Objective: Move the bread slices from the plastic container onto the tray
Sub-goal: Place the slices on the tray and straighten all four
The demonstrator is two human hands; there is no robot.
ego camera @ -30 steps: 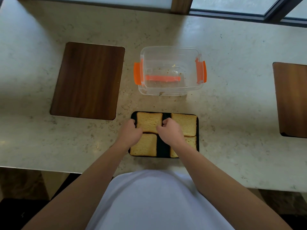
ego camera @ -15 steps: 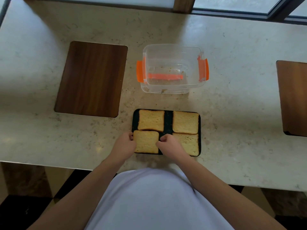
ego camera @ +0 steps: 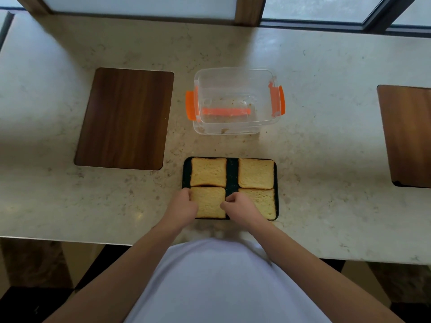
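Four golden bread slices [ego camera: 208,171] on dark tray [ego camera: 231,173]; both hands' grip seemingly pinching near-left slice [ego camera: 210,201].

One second ago both hands were on the far-left slice [ego camera: 208,171]. Now the left hand [ego camera: 184,207] and the right hand [ego camera: 240,207] are at the two sides of the near-left slice [ego camera: 209,201] (fingers curled, touching its edges). This slice now lies straighter beside the near-right slice [ego camera: 261,202].

Clear glossy plastic container [ego camera: 235,101], matt dark tray [ego camera: 232,173], perhaps metal, porous bread slices [ego camera: 208,172], polished speckled stone counter [ego camera: 326,141]
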